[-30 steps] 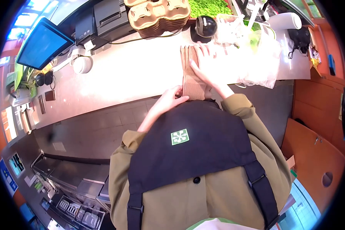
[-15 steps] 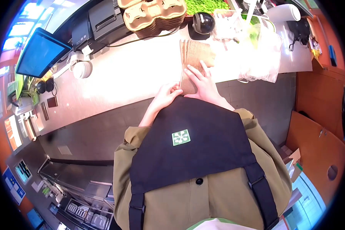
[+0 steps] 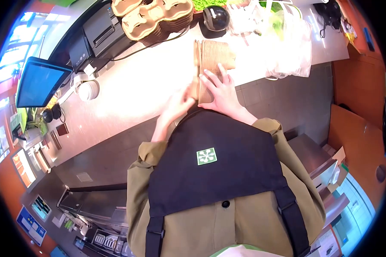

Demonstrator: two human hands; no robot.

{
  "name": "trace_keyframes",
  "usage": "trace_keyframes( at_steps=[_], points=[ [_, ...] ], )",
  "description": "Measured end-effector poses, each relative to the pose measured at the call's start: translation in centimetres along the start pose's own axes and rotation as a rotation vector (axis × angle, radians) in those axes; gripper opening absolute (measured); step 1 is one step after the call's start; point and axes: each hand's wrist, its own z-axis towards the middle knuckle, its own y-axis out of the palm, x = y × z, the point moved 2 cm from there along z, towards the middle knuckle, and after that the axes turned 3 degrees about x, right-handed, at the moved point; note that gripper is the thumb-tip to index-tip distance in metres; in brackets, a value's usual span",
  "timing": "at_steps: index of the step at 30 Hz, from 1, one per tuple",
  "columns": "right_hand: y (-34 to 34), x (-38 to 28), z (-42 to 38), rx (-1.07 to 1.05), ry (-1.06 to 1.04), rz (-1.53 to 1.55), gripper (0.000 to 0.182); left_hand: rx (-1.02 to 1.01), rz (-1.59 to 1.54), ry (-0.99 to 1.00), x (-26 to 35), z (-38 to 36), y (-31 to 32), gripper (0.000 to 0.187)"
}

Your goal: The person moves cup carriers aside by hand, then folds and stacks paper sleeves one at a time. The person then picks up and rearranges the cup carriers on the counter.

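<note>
The brown ribbed card bundle [image 3: 218, 53] is on the worktop [image 3: 137, 73], close to the front edge, right ahead of the person. There is one bundle, made of many thin layers, too tight to count. It looks partly neat: most layers lie close together, but one thin strip [image 3: 197, 64] on the left side sits a bit apart, so that side is less tidy.

There are two hands. The right hand [image 3: 222, 92] lies on the bundle with its fingers spread out. The left hand [image 3: 176, 107] is bent by the low left edge, near the strip. It is blurry, so I cannot tell if it pinches anything.

Past the bundle is one round black thing [image 3: 215, 18]. To its left is one pile of card cup trays [image 3: 158, 21]; I cannot count the trays. To the right is a see-through bag [image 3: 291, 47]. Far left are one screen [image 3: 40, 83] and one white roll [image 3: 88, 90].
</note>
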Motion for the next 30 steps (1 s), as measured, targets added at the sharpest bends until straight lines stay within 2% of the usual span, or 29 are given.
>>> trace_keyframes(
  at_steps=[3,6,9,12,13,16,18,20,22,24,27,29,30],
  points=[
    [-0.1,0.4,0.0,-0.006,-0.006,-0.003,0.093,0.066,-0.077,-0.016,0.1,-0.6,-2.0,0.041],
    [-0.1,0.2,0.0,-0.013,-0.02,0.003,0.093,0.142,0.167,0.018,1.1,-0.7,-1.3,0.034],
    [-0.3,0.3,-0.1,-0.017,-0.021,-0.019,0.091,0.32,0.145,-0.054,0.7,-0.4,0.2,0.03],
    [-0.1,0.0,-0.2,-0.009,-0.019,-0.02,0.092,0.616,0.303,0.18,0.8,1.1,2.3,0.03],
    [-0.2,-0.1,-0.2,-0.007,-0.017,-0.019,0.092,0.513,0.231,0.017,0.8,1.5,2.7,0.032],
    [0.1,0.0,-0.7,-0.02,-0.001,-0.042,0.092,0.532,0.529,-0.128,0.4,1.7,2.2,0.033],
    [0.4,0.2,-0.4,-0.02,-0.008,-0.046,0.091,0.634,0.057,-0.534,-1.4,-0.6,-2.1,0.034],
    [0.5,0.3,-0.7,-0.017,-0.01,-0.032,0.091,0.827,-0.025,-0.363,-6.5,-2.3,-6.6,0.038],
    [0.6,0.3,-0.8,-0.013,-0.011,-0.023,0.091,0.943,-0.045,-0.441,-20.8,-4.0,-11.2,0.047],
    [0.6,0.3,-0.7,-0.009,-0.015,-0.017,0.091,0.994,-0.028,-0.35,-20.6,-6.4,-13.7,0.039],
    [0.4,0.2,-0.5,-0.013,-0.013,-0.007,0.092,1.337,0.736,-0.222,-17.4,-7.2,-13.8,0.034],
    [0.1,0.1,-0.5,-0.026,-0.006,0.003,0.092,1.137,0.339,-0.191,-12.3,-5.1,-11.1,0.035],
    [0.1,0.1,-0.6,-0.021,-0.016,0.01,0.092,1.022,0.205,-0.08,-10.5,-4.2,-8.5,0.036]
  ],
)
